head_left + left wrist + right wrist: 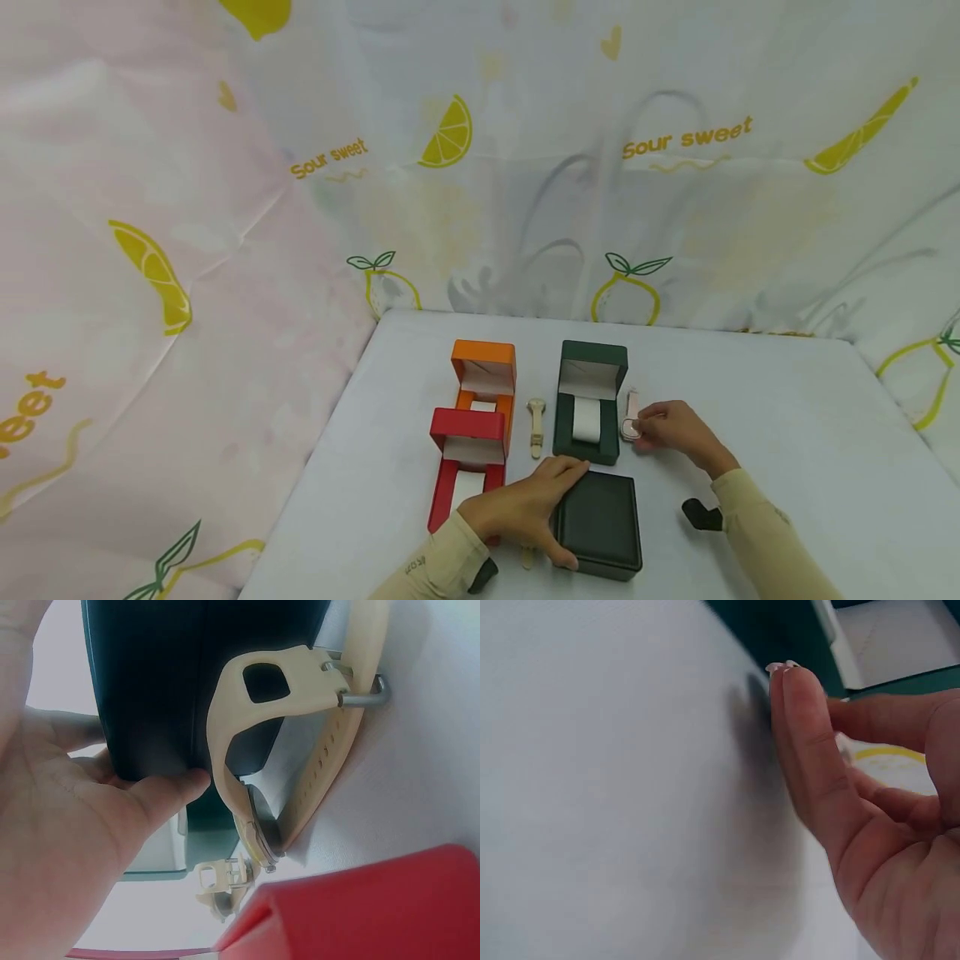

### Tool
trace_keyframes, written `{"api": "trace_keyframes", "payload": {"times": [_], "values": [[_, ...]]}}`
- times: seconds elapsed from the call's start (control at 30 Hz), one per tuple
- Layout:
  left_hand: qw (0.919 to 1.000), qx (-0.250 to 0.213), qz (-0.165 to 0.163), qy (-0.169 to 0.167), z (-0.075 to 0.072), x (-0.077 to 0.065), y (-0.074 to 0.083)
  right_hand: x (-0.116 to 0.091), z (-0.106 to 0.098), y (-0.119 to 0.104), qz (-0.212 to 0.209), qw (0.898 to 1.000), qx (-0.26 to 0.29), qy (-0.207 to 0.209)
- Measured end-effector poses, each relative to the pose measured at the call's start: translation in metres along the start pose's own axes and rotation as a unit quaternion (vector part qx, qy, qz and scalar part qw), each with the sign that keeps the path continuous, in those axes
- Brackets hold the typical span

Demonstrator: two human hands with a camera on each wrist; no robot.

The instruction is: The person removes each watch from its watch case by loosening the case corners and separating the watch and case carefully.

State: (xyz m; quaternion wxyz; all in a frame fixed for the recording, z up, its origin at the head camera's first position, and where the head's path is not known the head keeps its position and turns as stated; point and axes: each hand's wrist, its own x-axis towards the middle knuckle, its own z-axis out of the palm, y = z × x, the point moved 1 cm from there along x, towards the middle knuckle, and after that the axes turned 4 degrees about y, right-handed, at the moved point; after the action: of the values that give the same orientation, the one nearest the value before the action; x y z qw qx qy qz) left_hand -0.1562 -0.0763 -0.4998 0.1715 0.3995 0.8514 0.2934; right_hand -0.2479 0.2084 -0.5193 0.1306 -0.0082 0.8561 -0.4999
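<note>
My left hand (525,504) spans a closed dark watch box (603,521), with the thumb at its near edge and the fingers at its far edge. Right of the open green watch box (595,353), my right hand (678,432) pinches a pale pink watch (628,428) near its dial; the fingers hide most of the watch in the right wrist view. Close beside the dark box, a beige watch (289,682) with a buckled strap stands on its side in the left wrist view. Another beige watch (536,427) lies left of the green box.
An open orange watch box (483,352) stands at the back left, with an open red watch box (468,423) in front of it. Both have white cushions inside. The white table (787,417) meets a lemon-printed curtain (525,192) at the back.
</note>
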Motion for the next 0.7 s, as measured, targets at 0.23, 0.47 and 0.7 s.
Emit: {"api": "trace_keyframes", "payload": {"times": [0.23, 0.47, 0.7], "values": [[0.9999, 0.009, -0.003, -0.005, -0.0011, -0.0003, 0.0006, 0.0001, 0.0060, 0.0111, 0.017, 0.999, 0.031, 0.028], [1.0000, 0.005, 0.000, -0.008, -0.0007, -0.0008, 0.0007, 0.0012, 0.0063, 0.0111, 0.013, 0.997, -0.048, 0.052], [1.0000, 0.006, 0.002, -0.005, -0.0012, -0.0003, 0.0000, -0.0033, 0.0015, 0.0027, -0.028, 0.990, -0.113, 0.078]]}}
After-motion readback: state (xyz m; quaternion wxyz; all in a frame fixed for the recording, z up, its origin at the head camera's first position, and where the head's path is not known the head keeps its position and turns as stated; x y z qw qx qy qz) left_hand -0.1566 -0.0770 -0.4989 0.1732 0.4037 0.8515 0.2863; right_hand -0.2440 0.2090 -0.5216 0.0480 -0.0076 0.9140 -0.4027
